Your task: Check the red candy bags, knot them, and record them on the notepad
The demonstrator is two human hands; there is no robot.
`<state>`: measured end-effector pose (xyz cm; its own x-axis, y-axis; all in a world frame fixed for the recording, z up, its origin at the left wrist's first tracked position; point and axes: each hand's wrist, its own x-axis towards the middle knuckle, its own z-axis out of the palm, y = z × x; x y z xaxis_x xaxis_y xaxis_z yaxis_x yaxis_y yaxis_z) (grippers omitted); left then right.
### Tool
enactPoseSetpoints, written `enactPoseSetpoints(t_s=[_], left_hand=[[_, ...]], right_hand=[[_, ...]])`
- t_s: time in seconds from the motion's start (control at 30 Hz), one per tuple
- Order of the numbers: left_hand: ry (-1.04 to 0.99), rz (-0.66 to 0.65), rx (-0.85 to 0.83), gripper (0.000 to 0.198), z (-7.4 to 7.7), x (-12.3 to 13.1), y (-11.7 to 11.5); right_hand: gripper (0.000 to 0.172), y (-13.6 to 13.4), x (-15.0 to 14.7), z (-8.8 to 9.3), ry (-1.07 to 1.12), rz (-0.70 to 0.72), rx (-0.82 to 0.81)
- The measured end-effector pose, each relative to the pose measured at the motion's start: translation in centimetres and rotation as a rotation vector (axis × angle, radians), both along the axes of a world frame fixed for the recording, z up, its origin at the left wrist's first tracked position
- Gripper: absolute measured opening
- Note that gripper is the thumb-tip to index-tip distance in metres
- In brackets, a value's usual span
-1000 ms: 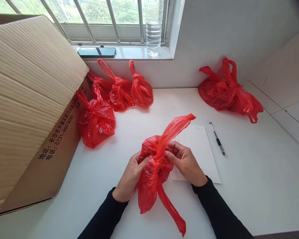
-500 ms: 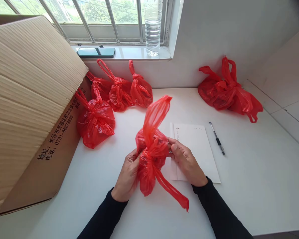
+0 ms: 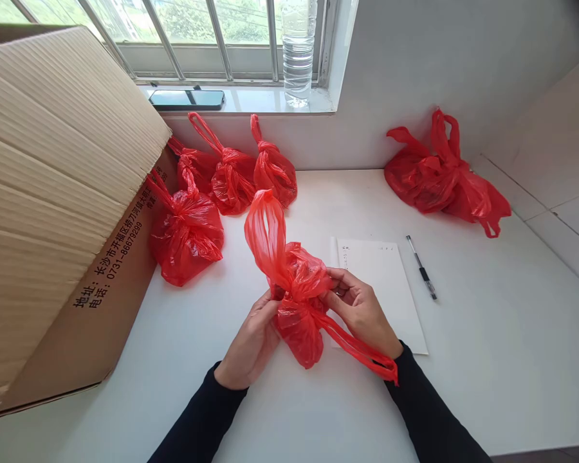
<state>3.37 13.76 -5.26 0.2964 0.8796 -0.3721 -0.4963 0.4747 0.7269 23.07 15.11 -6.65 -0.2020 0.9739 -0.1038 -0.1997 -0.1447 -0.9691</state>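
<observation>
A knotted red plastic bag (image 3: 302, 302) is held above the middle of the white table (image 3: 174, 379). One looped handle points up and away, the other trails toward the right wrist. My left hand (image 3: 253, 341) supports the bag's left side, thumb on top and fingers partly hidden beneath. On the right side, my right hand (image 3: 361, 308) pinches the red plastic between thumb and fingers. What the bag contains cannot be made out. Under and beside my right hand lies an open notebook (image 3: 386, 283) with small writing, and a pen (image 3: 421, 269) rests to its right.
A large cardboard box (image 3: 58, 193) fills the left side. Several tied red bags (image 3: 186, 238) stand between it and the wall. Another red bag heap (image 3: 446, 177) is at the back right. On the windowsill are a phone (image 3: 188, 99) and a water bottle (image 3: 298, 58).
The held bag has turned and shifted slightly right. Its upper loop now leans left, and its lower handle has swung right over my right wrist. My right hand now grips the plastic more closely.
</observation>
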Motion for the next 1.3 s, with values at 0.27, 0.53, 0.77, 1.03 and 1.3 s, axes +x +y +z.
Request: enactPoseSetpoints(t_s=[0.27, 0.53, 0.77, 1.03, 1.3], left_hand=[[0.129, 0.027, 0.111, 0.033, -0.01, 0.20, -0.15], [0.203, 0.083, 0.125, 0.038, 0.18, 0.43, 0.14], [0.286, 0.131, 0.146, 0.049, -0.34, 0.44, 0.26], [0.331, 0.154, 0.158, 0.039, 0.18, 0.67, 0.12], [0.228, 0.004, 0.167, 0.039, 0.21, 0.42, -0.04]], right_hand=[[0.062, -0.35, -0.08, 0.60, -0.093, 0.163, 0.051], [0.057, -0.33, -0.21, 0.41, 0.024, 0.185, 0.033], [0.051, -0.50, -0.38, 0.70, 0.087, 0.191, -0.001], [0.043, -0.45, -0.49, 0.86, 0.109, 0.168, -0.021], [0.037, -0.38, -0.54, 0.83, 0.069, 0.054, -0.020]])
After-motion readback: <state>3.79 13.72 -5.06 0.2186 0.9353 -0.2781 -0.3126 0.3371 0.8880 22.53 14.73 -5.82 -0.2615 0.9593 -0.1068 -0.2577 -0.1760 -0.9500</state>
